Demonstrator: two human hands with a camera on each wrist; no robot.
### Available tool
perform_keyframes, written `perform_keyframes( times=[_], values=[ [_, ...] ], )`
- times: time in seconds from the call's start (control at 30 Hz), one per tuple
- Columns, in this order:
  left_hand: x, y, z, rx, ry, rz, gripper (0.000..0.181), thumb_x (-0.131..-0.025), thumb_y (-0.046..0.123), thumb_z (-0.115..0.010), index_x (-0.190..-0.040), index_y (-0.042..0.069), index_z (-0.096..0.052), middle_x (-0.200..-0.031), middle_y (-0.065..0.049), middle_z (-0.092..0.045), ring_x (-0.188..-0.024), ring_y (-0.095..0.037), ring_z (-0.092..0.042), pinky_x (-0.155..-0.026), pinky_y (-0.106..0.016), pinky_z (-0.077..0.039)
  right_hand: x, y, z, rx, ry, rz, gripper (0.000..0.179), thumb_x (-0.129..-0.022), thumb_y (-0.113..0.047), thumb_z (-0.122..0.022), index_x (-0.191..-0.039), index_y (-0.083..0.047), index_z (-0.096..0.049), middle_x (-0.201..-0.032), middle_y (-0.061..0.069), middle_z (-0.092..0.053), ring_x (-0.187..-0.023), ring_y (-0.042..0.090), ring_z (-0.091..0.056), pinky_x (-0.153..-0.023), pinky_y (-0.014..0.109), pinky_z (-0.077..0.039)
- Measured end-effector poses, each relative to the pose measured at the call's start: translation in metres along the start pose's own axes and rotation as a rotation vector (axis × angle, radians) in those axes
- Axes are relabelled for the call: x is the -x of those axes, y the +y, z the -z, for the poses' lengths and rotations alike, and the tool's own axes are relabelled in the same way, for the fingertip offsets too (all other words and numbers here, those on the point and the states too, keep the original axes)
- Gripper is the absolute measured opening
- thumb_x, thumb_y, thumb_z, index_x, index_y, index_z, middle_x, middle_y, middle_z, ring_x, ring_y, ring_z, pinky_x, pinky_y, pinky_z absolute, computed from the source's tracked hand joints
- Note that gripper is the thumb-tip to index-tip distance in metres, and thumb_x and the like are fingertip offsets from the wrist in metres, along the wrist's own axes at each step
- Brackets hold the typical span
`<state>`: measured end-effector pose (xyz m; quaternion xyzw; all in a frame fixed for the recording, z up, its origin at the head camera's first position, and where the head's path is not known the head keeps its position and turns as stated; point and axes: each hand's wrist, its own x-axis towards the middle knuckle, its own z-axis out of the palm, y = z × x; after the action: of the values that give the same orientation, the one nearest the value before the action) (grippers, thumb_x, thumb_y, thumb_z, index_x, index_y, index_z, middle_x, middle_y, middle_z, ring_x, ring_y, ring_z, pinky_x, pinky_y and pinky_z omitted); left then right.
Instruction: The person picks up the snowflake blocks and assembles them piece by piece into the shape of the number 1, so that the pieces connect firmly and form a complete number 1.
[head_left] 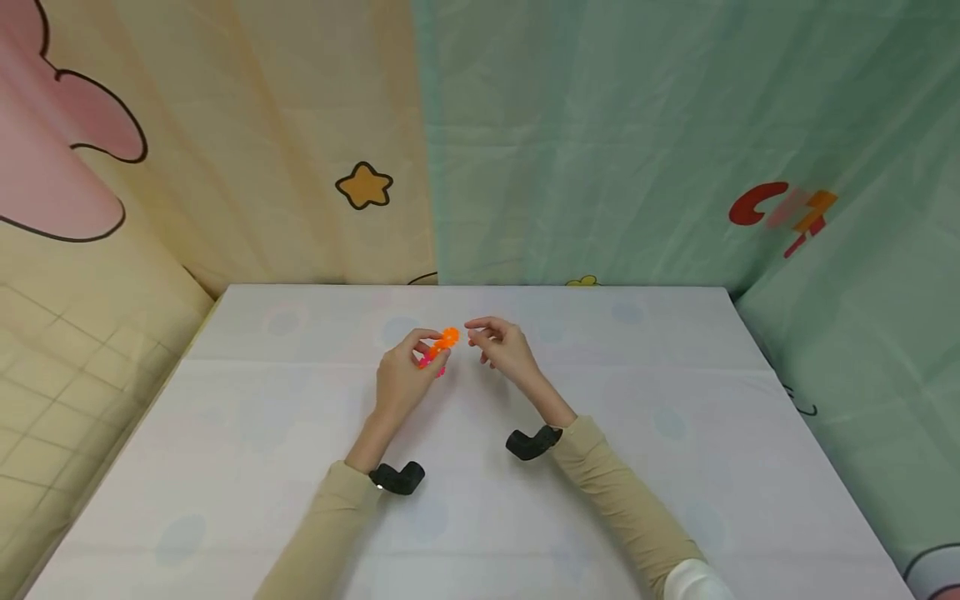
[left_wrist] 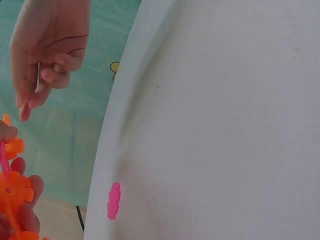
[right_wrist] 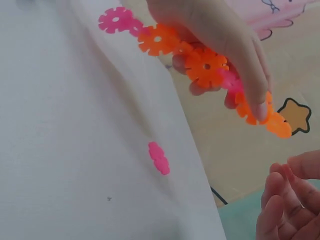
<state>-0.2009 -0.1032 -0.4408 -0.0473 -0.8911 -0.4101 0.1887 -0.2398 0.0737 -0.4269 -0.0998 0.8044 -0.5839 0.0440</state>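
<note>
My left hand (head_left: 401,379) grips a chain of flower-shaped plastic discs, orange and pink, joined edge to edge. In the right wrist view, the chain (right_wrist: 206,67) runs slantwise below the palm, a pink disc (right_wrist: 116,20) at one end and an orange disc (right_wrist: 280,126) past the thumb at the other. My right hand (head_left: 504,346) is held just to the right of that orange end, apart from it. Its thumb and forefinger pinch a small reddish piece (right_wrist: 288,172), mostly hidden by the fingertips, so its shape is unclear.
One loose pink disc (right_wrist: 159,158) appears against the white cloth in both wrist views. A white-covered table (head_left: 480,533) lies under both arms. Printed curtains (head_left: 600,150) hang behind its far edge and along the sides. Each wrist wears a black camera mount (head_left: 534,442).
</note>
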Motion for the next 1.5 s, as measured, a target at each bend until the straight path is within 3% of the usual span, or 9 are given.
perform_keyframes(
  times=[0.27, 0.47, 0.63, 0.77, 1.07, 1.33, 1.5],
  values=[
    [-0.01, -0.012, 0.011, 0.008, 0.061, 0.035, 0.023, -0.086, 0.026, -0.071, -0.107, 0.016, -0.067, -0.082, -0.01, -0.067, -0.052, -0.02, -0.047, -0.049, -0.027, -0.035, -0.005, 0.016, -0.016, 0.081, -0.007, -0.015, 0.025, -0.09, -0.011, -0.065, -0.113, -0.005, -0.067, -0.088, 0.013, -0.066, -0.064, 0.039, -0.059, -0.048, 0.02, -0.043],
    [-0.014, -0.017, 0.016, -0.01, 0.07, 0.069, 0.025, -0.087, 0.029, -0.07, -0.109, 0.016, -0.067, -0.084, -0.011, -0.068, -0.053, -0.019, -0.048, -0.049, -0.026, -0.035, -0.007, 0.023, -0.025, 0.143, -0.058, -0.03, 0.026, -0.088, -0.009, -0.065, -0.114, -0.005, -0.067, -0.093, 0.012, -0.068, -0.059, 0.018, -0.06, -0.051, 0.02, -0.046],
    [-0.015, -0.017, 0.018, 0.02, 0.069, 0.084, 0.026, -0.088, 0.027, -0.069, -0.11, 0.015, -0.067, -0.082, -0.011, -0.066, -0.048, -0.015, -0.054, -0.045, -0.024, -0.036, -0.009, 0.024, -0.03, 0.175, -0.089, -0.04, 0.028, -0.086, -0.012, -0.068, -0.113, -0.006, -0.067, -0.098, 0.012, -0.069, -0.059, 0.013, -0.062, -0.054, 0.021, -0.047],
    [-0.015, -0.017, 0.018, 0.065, 0.046, 0.116, 0.025, -0.089, 0.027, -0.068, -0.11, 0.015, -0.066, -0.083, -0.012, -0.067, -0.047, -0.013, -0.06, -0.045, -0.024, -0.036, -0.012, 0.024, -0.035, 0.218, -0.105, -0.06, 0.029, -0.084, -0.013, -0.07, -0.112, -0.007, -0.068, -0.1, 0.01, -0.07, -0.061, 0.013, -0.063, -0.056, 0.02, -0.047],
    [-0.012, -0.019, 0.02, 0.205, -0.06, 0.194, 0.028, -0.096, 0.031, -0.059, -0.116, 0.013, -0.062, -0.089, -0.014, -0.07, -0.061, -0.035, -0.067, -0.044, -0.022, -0.042, -0.02, 0.023, -0.051, 0.409, -0.116, -0.103, 0.031, -0.079, -0.024, -0.077, -0.108, -0.013, -0.071, -0.096, 0.003, -0.07, -0.081, 0.014, -0.06, -0.065, 0.021, -0.042],
    [-0.01, -0.017, 0.017, 0.269, -0.082, 0.192, 0.031, -0.097, 0.032, -0.057, -0.119, 0.011, -0.061, -0.089, -0.018, -0.07, -0.061, -0.038, -0.067, -0.046, -0.021, -0.048, -0.02, 0.023, -0.056, 0.541, -0.127, -0.112, 0.033, -0.078, -0.032, -0.079, -0.106, -0.017, -0.073, -0.104, 0.0, -0.069, -0.096, 0.016, -0.062, -0.076, 0.029, -0.048],
    [-0.01, -0.015, 0.013, 0.299, -0.099, 0.193, 0.031, -0.097, 0.03, -0.057, -0.119, 0.009, -0.06, -0.089, -0.02, -0.07, -0.061, -0.039, -0.066, -0.047, -0.021, -0.049, -0.019, 0.023, -0.056, 0.534, -0.12, -0.1, 0.029, -0.078, -0.029, -0.08, -0.102, -0.016, -0.071, -0.101, 0.001, -0.068, -0.093, 0.016, -0.061, -0.074, 0.029, -0.046]
  ],
)
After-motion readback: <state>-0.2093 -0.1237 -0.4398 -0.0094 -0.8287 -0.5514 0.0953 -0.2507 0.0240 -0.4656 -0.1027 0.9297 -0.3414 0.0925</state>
